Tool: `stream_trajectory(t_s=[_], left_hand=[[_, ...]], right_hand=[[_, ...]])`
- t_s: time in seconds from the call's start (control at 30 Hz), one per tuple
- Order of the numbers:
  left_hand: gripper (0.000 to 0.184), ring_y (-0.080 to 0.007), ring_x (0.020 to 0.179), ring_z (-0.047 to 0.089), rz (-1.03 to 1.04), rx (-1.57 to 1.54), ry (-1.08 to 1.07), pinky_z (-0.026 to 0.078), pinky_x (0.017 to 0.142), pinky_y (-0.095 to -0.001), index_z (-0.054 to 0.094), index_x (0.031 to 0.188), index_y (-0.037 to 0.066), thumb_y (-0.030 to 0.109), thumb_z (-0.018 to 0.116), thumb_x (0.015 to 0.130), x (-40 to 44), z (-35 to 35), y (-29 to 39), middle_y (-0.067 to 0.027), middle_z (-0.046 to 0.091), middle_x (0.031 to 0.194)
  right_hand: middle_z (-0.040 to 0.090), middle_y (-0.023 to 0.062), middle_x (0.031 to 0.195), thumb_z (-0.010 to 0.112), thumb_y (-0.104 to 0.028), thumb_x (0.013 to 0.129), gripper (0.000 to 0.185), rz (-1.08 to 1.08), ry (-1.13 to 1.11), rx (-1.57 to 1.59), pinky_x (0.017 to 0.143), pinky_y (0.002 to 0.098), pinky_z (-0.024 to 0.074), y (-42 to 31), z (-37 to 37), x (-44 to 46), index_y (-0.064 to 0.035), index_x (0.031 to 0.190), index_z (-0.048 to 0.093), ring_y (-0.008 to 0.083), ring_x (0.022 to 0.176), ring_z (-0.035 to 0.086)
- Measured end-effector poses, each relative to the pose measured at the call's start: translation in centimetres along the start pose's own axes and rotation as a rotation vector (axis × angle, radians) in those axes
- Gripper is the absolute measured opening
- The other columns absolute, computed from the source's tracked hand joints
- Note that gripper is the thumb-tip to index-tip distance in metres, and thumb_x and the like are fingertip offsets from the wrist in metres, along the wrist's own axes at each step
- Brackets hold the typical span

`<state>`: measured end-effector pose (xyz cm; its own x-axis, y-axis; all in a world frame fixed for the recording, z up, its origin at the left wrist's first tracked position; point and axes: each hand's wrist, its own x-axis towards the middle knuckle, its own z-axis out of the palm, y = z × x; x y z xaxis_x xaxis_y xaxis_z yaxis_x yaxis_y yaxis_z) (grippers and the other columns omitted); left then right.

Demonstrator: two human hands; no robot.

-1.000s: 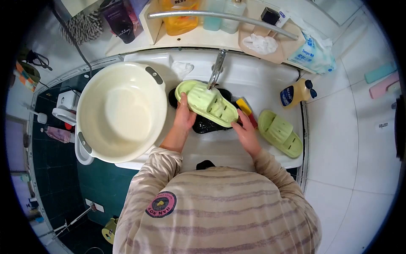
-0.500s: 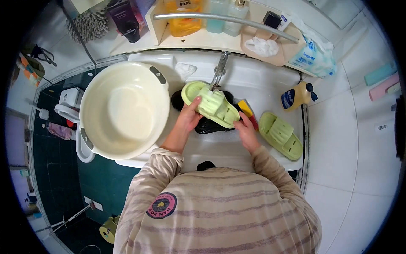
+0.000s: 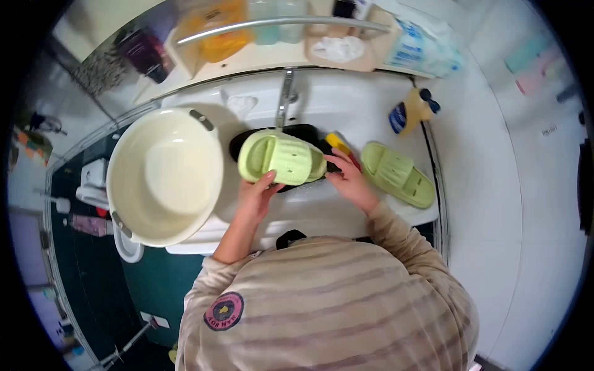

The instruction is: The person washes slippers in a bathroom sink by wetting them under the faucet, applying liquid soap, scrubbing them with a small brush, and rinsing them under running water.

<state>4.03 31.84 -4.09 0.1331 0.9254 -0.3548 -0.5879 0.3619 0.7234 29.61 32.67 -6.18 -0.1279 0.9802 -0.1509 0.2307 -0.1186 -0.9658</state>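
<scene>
A light green slipper (image 3: 281,159) is held over the sink, just below the faucet (image 3: 284,99). My left hand (image 3: 258,193) grips its lower left edge, thumb on top. At its right end is my right hand (image 3: 346,176), fingers apart and close to the tip; whether they touch it is unclear. Dark footwear (image 3: 307,132) lies beneath the slipper in the basin, partly hidden. A second green slipper (image 3: 397,174) rests on the sink's right side. Between it and my right hand, a yellow and red brush (image 3: 337,142) is partly covered by my fingers.
A large cream basin (image 3: 176,176) sits on the sink's left side. At the right rim stands a yellowish bottle (image 3: 411,112). A metal rail (image 3: 278,22) runs in front of a shelf with bottles, a tray (image 3: 315,57) and a blue-and-white pack (image 3: 421,46).
The view has shifted. The held slipper has turned to lie more level and moved slightly down from the faucet. My right hand's fingers have spread at its right end.
</scene>
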Motion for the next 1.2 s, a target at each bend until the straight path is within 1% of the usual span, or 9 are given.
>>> stream_trajectory(t_s=[0.1,0.17,0.23,0.57,0.63,0.77,0.97,1.07,1.2], left_hand=[[0.052,-0.0215,0.102,0.059,0.295,0.355,-0.155,0.047,0.091,-0.0328,0.049,0.127,0.004,0.002,0.07,0.08,-2.5,1.3,2.2,-0.0092,0.059,0.116],[0.057,-0.0214,0.105,0.056,0.302,0.427,-0.171,0.045,0.092,-0.0306,0.051,0.127,0.004,-0.001,0.073,0.074,-3.5,2.5,3.7,-0.0103,0.056,0.118],[0.063,-0.0221,0.107,0.054,0.847,1.045,-0.225,0.044,0.091,-0.031,0.053,0.128,0.005,-0.001,0.076,0.07,-3.8,3.8,5.0,-0.0115,0.052,0.119],[0.06,-0.0222,0.119,0.046,0.604,0.675,-0.338,0.037,0.1,-0.0332,0.05,0.128,-0.002,0.003,0.074,0.073,-1.2,7.3,5.3,-0.012,0.049,0.123],[0.059,-0.0208,0.113,0.05,0.655,0.727,-0.496,0.04,0.098,-0.0337,0.049,0.129,-0.001,0.001,0.072,0.074,0.2,7.8,4.0,-0.0107,0.054,0.121],[0.043,-0.02,0.105,0.059,0.078,-0.064,-0.679,0.048,0.092,-0.0327,0.05,0.125,0.003,0.003,0.064,0.084,1.0,10.8,-1.2,-0.0072,0.058,0.122],[0.05,-0.0217,0.119,0.049,-0.222,-0.161,-0.771,0.044,0.099,-0.0378,0.039,0.135,0.007,0.006,0.058,0.089,1.2,14.1,-4.9,-0.0098,0.05,0.131],[0.059,-0.0203,0.108,0.056,0.161,0.808,-0.553,0.045,0.093,-0.0321,0.046,0.133,0.008,0.005,0.069,0.079,3.3,9.0,-6.9,-0.0075,0.057,0.117],[0.053,-0.0325,0.101,0.057,0.515,1.383,-0.072,0.043,0.091,-0.0417,0.059,0.116,0.009,0.022,0.076,0.068,6.0,-0.7,-7.2,-0.0174,0.057,0.112]], right_hand=[[0.041,0.0103,0.139,0.066,-0.023,0.077,0.049,-0.362,0.168,-0.973,0.106,0.0491,0.026,-3.6,-3.7,-3.4,-0.0138,0.124,0.054,0.0291,0.134,0.031],[0.042,0.0086,0.139,0.066,-0.022,0.074,0.047,-0.38,0.244,-1.083,0.105,0.0577,0.0228,-3.9,-5.8,-4.8,-0.0161,0.12,0.057,0.0335,0.132,0.032],[0.044,0.0093,0.133,0.069,-0.021,0.072,0.049,-0.29,0.277,-1.374,0.103,0.0563,0.0248,-4.0,-8.0,-5.9,-0.0165,0.119,0.058,0.0347,0.13,0.033],[0.04,0.0122,0.135,0.073,-0.022,0.066,0.071,-0.123,0.303,-1.387,0.107,0.0555,0.021,-3.5,-11.6,-8.2,-0.0189,0.132,0.047,0.0358,0.131,0.031],[0.035,0.0146,0.14,0.076,-0.019,0.065,0.085,-0.33,0.37,-0.868,0.107,0.0543,0.0218,-5.3,-10.2,-8.4,-0.0164,0.14,0.036,0.0377,0.131,0.029],[0.033,0.0169,0.142,0.079,-0.02,0.063,0.095,-0.594,0.431,-0.851,0.106,0.0527,0.0227,-8.9,-8.5,-9.5,-0.0127,0.143,0.029,0.0385,0.132,0.028],[0.036,0.0165,0.138,0.08,-0.017,0.059,0.095,-0.376,0.53,-1.166,0.104,0.0494,0.0274,-9.8,-12.3,-12.5,-0.0103,0.141,0.033,0.037,0.127,0.035],[0.038,0.0166,0.139,0.077,-0.023,0.062,0.088,-0.124,0.51,-1.264,0.104,0.0476,0.0283,-8.1,-15.9,-14.7,-0.011,0.139,0.037,0.0348,0.127,0.037],[0.035,0.0185,0.142,0.075,-0.026,0.063,0.087,-0.114,0.49,-1.292,0.106,0.0482,0.0266,-4.9,-18.7,-15.9,-0.0121,0.14,0.037,0.0366,0.129,0.035]])
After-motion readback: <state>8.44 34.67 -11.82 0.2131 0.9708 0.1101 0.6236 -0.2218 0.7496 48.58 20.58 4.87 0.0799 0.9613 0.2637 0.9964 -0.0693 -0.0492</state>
